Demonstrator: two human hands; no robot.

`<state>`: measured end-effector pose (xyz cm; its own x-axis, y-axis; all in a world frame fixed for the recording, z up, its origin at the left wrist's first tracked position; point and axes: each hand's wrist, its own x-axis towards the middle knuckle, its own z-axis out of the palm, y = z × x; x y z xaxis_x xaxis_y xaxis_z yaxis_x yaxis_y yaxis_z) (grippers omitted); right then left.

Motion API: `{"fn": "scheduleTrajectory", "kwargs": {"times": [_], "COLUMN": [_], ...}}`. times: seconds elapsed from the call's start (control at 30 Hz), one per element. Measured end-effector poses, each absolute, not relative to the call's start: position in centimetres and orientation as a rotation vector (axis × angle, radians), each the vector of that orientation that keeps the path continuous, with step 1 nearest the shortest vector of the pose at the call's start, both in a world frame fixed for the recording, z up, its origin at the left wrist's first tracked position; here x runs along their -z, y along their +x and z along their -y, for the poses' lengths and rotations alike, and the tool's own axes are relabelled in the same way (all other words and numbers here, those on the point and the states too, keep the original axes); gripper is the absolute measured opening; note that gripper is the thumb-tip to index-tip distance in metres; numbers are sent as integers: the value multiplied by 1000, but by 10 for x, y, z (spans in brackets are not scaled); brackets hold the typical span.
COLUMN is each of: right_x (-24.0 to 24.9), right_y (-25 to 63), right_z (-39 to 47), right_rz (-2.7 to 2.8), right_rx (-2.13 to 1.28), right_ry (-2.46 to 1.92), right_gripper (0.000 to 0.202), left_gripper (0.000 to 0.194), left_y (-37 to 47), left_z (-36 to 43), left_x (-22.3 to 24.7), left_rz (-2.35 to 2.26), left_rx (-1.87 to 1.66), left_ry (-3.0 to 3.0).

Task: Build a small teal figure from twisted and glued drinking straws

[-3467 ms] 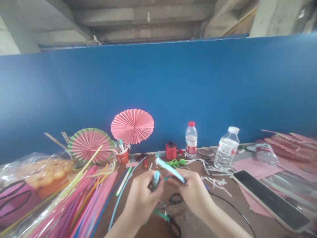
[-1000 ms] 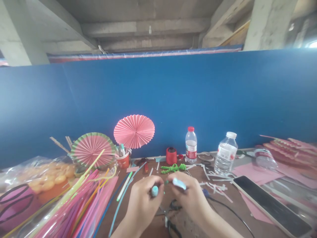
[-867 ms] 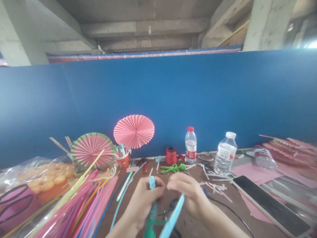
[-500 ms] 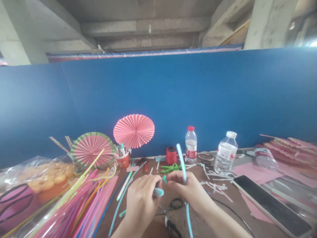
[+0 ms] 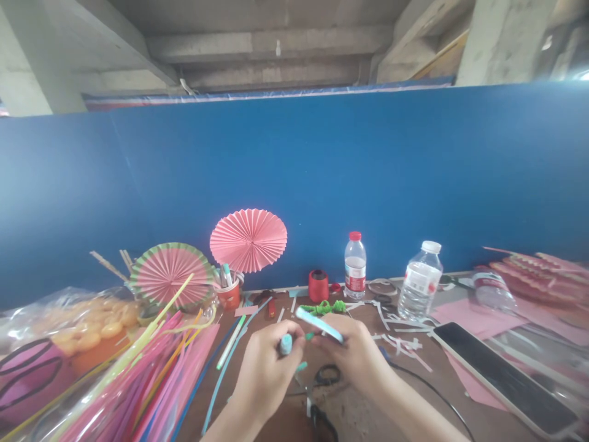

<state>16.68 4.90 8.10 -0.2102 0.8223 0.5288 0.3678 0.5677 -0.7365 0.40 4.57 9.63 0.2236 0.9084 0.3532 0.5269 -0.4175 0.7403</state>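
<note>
My left hand [image 5: 271, 362] is closed around a light-blue rod-like piece whose rounded end [image 5: 286, 345] points toward me. It looks like wound pipe cleaner, but the hand hides most of it. My right hand [image 5: 352, 350] pinches a pale-blue pipe cleaner [image 5: 317, 322], which lies slanted across its fingers. Small green-teal bits show between the two hands, and I cannot tell what they belong to. Below the hands lie black-handled scissors [image 5: 326, 374]. Just beyond the fingers rests a twisted bright green pipe-cleaner piece [image 5: 326, 307].
Bundled colourful pipe cleaners [image 5: 151, 380] cover the left side, near pleated paper fans [image 5: 248, 240] and a red cup of pens [image 5: 229, 296]. Two water bottles [image 5: 355, 267] stand at the back. To the right are white paper strips [image 5: 405, 347], pink paper and a phone [image 5: 506, 377].
The pale-blue pipe cleaner in my right hand has swung from upright to a slant toward my left hand. The light-blue end in my left hand has turned from pointing right to facing me.
</note>
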Motion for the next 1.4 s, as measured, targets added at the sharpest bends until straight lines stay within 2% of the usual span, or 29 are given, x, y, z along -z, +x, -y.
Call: {"fn": "scheduleTrajectory", "kwargs": {"times": [0.17, 0.3, 0.47, 0.7, 0.87, 1.0, 1.1, 1.3, 1.4], "right_x": [-88, -91, -88, -82, -83, -84, -82, -74, -77], "right_y": [184, 187, 180, 176, 178, 177, 176, 180, 179], "right_z": [-48, -46, -48, -47, -49, -51, -52, -53, -52], "right_rz": [2215, 2275, 2079, 2040, 1856, 1729, 1703, 1696, 1716], "right_rx": [-300, -239, -495, -352, -473, -614, -660, -652, -588], "right_ry": [-610, -598, -899, -862, -1059, -1267, -1252, -1282, -1371], "right_gripper": [27, 27, 14, 22, 16, 22, 20, 36, 38], "left_gripper": [3, 6, 6, 10, 18, 18, 17, 20, 21], "left_y": [2, 1, 6, 8, -3, -8, -5, -5, -6], "left_z": [-53, -56, -55, -53, -55, -58, -60, -62, -63], "left_x": [-92, -85, -88, -89, -92, -97, -98, -99, -98], "left_rz": [-1058, -935, -1054, -1029, -880, -936, -1004, -1101, -1117], "left_rx": [-760, -681, -842, -847, -798, -794, -843, -914, -951], "left_ry": [1301, 1021, 1073, 1055, 1062, 1130, 1180, 1150, 1152]}}
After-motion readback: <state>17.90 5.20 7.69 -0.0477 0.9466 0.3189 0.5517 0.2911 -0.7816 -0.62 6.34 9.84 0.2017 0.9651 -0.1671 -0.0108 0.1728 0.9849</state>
